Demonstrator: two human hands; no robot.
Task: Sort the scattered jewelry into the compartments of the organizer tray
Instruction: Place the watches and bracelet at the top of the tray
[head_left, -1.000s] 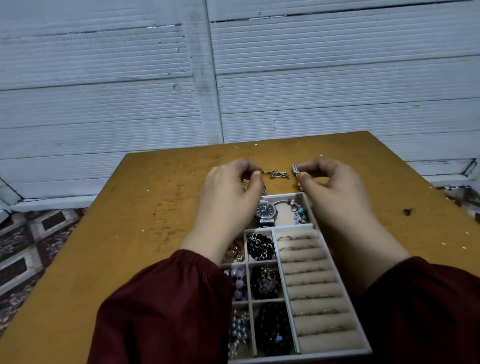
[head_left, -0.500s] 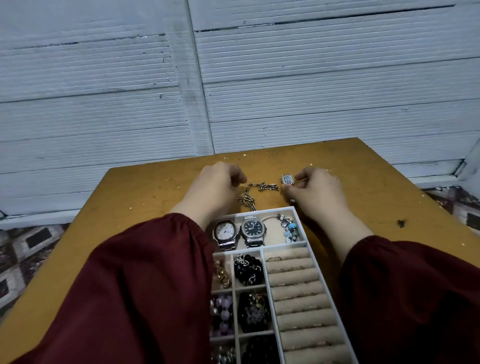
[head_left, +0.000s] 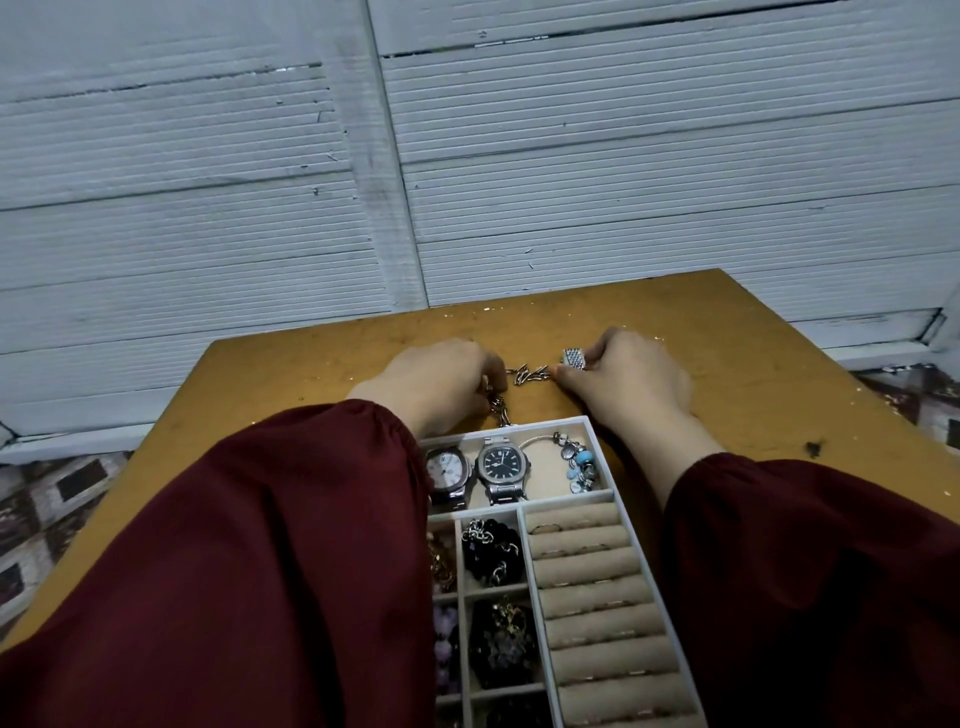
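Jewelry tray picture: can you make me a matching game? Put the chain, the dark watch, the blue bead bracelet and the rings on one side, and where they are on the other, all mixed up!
Things:
1. chain
2. dark-faced watch
3. blue bead bracelet
4. rings

Places:
A. tucked between the beige rolls
B. on the table, beyond the tray
C. right end of the tray's top compartment
D. top compartment, right beside the white-faced watch

Pairs: 1-B, 2-D, 3-C, 4-A.
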